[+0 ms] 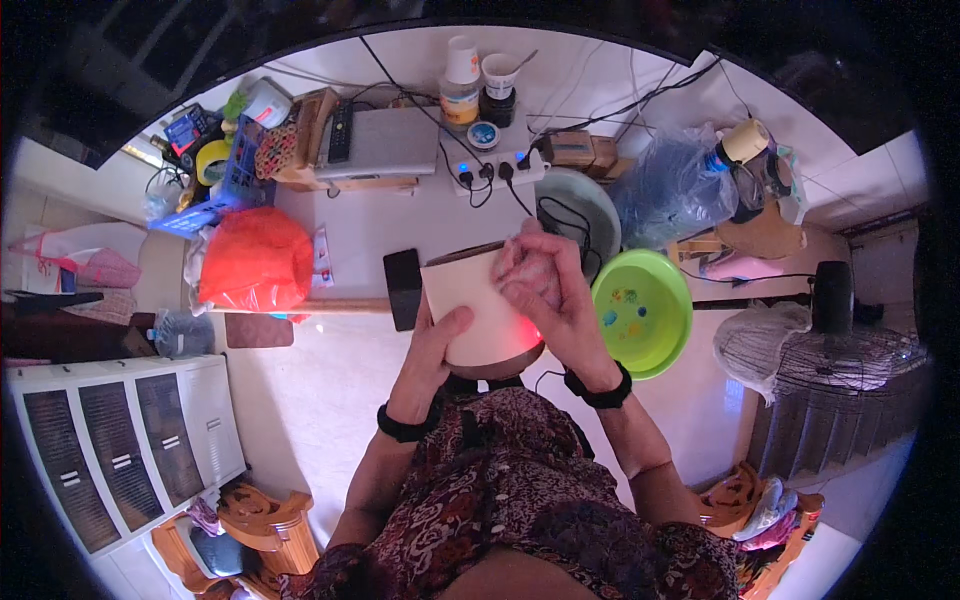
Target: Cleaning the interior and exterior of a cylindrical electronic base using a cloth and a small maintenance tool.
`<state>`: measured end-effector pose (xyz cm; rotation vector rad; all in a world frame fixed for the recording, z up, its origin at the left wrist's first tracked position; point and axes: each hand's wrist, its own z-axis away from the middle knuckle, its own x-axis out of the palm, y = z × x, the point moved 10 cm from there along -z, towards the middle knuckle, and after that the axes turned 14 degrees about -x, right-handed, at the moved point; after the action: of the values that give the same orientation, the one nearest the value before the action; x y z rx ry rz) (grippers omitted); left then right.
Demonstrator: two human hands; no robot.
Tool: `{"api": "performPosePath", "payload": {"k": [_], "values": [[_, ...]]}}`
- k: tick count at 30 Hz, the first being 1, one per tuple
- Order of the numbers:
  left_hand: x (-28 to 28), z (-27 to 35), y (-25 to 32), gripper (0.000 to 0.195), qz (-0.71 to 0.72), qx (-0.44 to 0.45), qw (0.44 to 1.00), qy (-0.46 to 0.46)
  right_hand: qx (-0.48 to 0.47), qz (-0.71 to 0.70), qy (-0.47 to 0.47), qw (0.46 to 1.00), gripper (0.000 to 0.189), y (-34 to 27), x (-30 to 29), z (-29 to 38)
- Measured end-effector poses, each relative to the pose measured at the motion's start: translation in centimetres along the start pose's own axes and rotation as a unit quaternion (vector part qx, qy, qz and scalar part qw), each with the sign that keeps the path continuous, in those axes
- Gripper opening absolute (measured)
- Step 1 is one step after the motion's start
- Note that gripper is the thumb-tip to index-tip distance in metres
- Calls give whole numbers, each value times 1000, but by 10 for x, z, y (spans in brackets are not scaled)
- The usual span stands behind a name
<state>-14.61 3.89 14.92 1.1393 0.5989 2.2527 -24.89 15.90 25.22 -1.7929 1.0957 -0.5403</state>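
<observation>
A cream-faced, box-like object with brown edges is held up in front of my body; its exact kind is unclear. My left hand grips its left side, with the thumb lying across the pale face. In my right hand is a bunched pinkish cloth, which touches the upper right part of that face. A red glow shows at the lower right corner. Just left of the object, a black smartphone-like slab lies at the table's front edge.
A power strip with plugs and trailing cords sits on the table. Left of it is a red plastic bag. A green basin stands to the right, before a grey-green tub. Further right is a fan.
</observation>
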Motion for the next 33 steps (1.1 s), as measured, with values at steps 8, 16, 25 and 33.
{"api": "performPosePath", "payload": {"k": [8, 16, 25, 33], "values": [[4, 6, -3, 67, -3, 0, 1000, -9, 75, -151, -44, 985, 33, 17, 13, -1], [5, 9, 2, 66, -19, -7, 1000, 8, 53, -201, -22, 978, 30, 2, 12, -3], [0, 5, -5, 67, -7, -12, 1000, -12, 87, -302, -74, 946, 34, 13, 16, -3], [-2, 6, -6, 70, -36, -11, 999, 5, 127, -278, -56, 951, 36, 14, 14, 0]]}}
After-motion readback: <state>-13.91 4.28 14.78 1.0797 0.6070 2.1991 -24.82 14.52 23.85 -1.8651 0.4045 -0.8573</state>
